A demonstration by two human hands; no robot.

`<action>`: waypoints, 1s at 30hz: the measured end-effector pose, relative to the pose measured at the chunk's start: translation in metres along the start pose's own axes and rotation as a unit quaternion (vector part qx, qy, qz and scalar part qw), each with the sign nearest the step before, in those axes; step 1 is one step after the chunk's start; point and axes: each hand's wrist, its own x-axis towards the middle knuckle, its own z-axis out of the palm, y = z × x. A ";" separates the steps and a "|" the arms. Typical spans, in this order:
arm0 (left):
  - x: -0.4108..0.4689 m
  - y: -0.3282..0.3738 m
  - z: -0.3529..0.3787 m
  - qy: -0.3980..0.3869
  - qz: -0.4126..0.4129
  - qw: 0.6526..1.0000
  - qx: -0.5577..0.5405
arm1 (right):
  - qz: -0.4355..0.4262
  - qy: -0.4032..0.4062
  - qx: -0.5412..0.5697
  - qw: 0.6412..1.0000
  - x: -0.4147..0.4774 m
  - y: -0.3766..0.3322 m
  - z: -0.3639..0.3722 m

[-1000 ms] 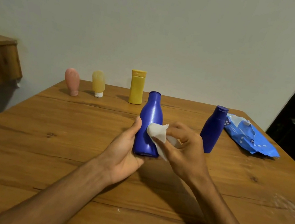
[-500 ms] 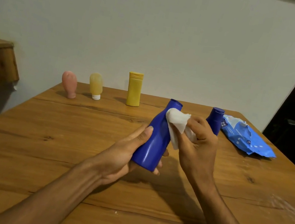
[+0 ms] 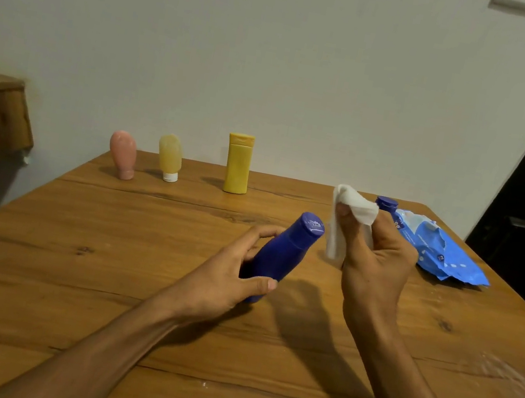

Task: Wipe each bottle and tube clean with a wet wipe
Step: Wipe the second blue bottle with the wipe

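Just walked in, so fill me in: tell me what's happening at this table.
A person is wiping bottles. The left hand grips a blue bottle, tilted, cap toward the right hand, which pinches a white wipe close beside the cap. A pink tube, a yellow tube and a yellow bottle stand at the table's far edge. A second blue bottle shows behind the right hand, by the wipes pack.

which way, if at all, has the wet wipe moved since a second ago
Yes. The wet wipe, pinched in the right hand, has lifted rightward off the blue bottle, away from the yellow bottle, toward the wipes pack.
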 end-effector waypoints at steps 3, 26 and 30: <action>0.001 -0.002 -0.001 0.025 0.026 0.999 0.004 | 0.008 -0.020 0.025 0.999 -0.001 -0.004 0.002; -0.004 0.004 0.001 0.088 0.000 0.996 0.007 | -0.147 -0.162 -0.125 0.968 -0.009 -0.019 0.001; -0.005 0.006 0.001 0.074 0.014 0.996 0.043 | -0.110 -0.130 -0.110 0.979 -0.007 -0.019 0.001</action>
